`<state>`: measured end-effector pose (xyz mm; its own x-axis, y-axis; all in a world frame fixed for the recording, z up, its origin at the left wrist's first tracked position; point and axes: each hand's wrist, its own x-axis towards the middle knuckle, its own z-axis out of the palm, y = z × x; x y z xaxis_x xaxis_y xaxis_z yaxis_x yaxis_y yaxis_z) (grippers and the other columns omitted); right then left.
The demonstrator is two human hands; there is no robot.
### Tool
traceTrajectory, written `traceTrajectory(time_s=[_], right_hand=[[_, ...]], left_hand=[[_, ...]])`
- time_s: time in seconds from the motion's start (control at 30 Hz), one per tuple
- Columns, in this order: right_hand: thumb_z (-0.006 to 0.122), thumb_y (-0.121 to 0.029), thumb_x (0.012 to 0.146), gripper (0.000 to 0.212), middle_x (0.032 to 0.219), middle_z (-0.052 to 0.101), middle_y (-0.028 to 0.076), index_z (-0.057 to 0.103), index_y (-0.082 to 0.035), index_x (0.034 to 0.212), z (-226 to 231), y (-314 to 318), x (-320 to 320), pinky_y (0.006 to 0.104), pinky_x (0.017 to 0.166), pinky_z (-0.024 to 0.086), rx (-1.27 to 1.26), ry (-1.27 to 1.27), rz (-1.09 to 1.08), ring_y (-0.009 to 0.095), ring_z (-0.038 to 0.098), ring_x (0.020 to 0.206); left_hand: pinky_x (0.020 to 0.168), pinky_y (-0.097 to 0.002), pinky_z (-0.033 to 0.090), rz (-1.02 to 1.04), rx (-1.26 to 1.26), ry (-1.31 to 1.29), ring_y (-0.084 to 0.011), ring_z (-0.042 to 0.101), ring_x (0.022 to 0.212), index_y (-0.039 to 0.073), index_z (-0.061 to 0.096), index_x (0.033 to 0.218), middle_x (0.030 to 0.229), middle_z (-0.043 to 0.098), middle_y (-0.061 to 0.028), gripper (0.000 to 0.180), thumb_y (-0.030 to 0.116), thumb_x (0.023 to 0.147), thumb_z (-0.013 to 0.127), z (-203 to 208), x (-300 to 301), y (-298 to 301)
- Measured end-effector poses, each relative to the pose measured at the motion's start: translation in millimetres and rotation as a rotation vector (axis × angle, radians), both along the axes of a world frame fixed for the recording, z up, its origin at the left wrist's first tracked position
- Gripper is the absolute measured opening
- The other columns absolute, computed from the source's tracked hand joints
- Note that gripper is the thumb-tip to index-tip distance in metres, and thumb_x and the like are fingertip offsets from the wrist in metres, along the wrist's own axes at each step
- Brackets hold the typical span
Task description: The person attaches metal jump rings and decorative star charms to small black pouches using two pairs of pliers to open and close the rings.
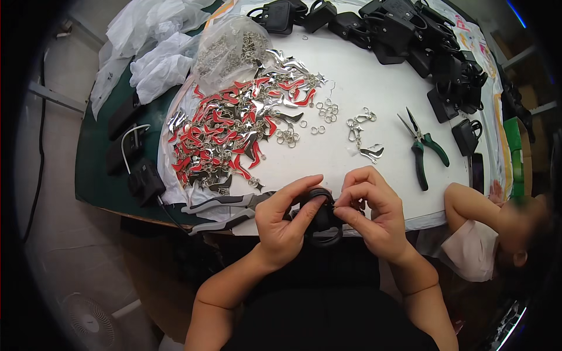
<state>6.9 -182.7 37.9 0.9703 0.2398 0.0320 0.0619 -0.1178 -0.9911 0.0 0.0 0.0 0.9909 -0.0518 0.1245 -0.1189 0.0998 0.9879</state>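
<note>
At the table's near edge, my left hand [280,227] is closed around a small black bag [323,220] with a looped handle, thumb on its upper part. My right hand [377,217] is at the bag's right side, thumb and forefinger pinched on a small shiny metal piece, mostly hidden by the fingers. Beyond my hands lie a silver-and-black shoe-shaped charm [371,153] and loose clasps [354,130]. Left of them are several metal rings [328,111] and a big heap of red, black and silver shoe charms [219,134].
Green-handled pliers [420,153] lie open at the right; grey-handled pliers [225,206] sit beside my left hand. Black mini bags [404,35] pile along the far right. A clear bag of rings [231,52] stands far left. Another person [477,234] leans at the right edge.
</note>
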Motion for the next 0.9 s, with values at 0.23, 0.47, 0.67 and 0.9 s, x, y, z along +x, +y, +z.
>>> traceTrajectory(time_s=[0.23,0.47,0.67,0.9], right_hand=[[0.072,-0.001,0.086,0.007,0.090,0.061,0.004,0.066,0.001,0.091,-22.6,8.6,14.6,0.0236,0.077,0.044,0.305,0.091,0.028,0.011,0.056,0.082],[0.072,0.004,0.084,0.015,0.094,0.066,0.008,0.071,0.002,0.099,-29.1,18.1,3.1,0.0257,0.078,0.048,0.145,-0.132,-0.125,0.014,0.062,0.085],[0.077,0.003,0.079,0.024,0.096,0.068,0.009,0.076,-0.003,0.102,-26.3,1.6,21.8,0.0276,0.076,0.052,0.009,-0.294,0.027,0.017,0.065,0.086],[0.079,0.006,0.076,0.024,0.096,0.069,0.010,0.075,-0.001,0.099,-32.7,4.2,18.3,0.0265,0.072,0.053,0.073,-0.314,0.022,0.017,0.066,0.083]], left_hand=[[0.083,-0.0252,0.053,-0.056,0.101,-0.161,-0.0137,0.067,0.092,-0.006,0.065,0.117,0.103,0.070,-0.0115,0.029,-0.009,0.088,0.067,-5.0,4.0,6.2],[0.075,-0.0260,0.055,0.011,0.032,-0.148,-0.0166,0.071,0.084,-0.003,0.069,0.110,0.095,0.073,-0.0128,0.028,-0.006,0.082,0.074,-6.5,4.0,3.1],[0.078,-0.0231,0.053,-0.046,0.089,-0.174,-0.0136,0.069,0.087,-0.006,0.067,0.112,0.100,0.071,-0.0121,0.026,-0.010,0.087,0.068,-3.6,6.7,7.7],[0.068,-0.0273,0.056,0.030,0.215,-0.300,-0.0212,0.072,0.078,-0.003,0.068,0.112,0.093,0.073,-0.0149,0.031,-0.008,0.082,0.072,2.3,5.7,4.0]])
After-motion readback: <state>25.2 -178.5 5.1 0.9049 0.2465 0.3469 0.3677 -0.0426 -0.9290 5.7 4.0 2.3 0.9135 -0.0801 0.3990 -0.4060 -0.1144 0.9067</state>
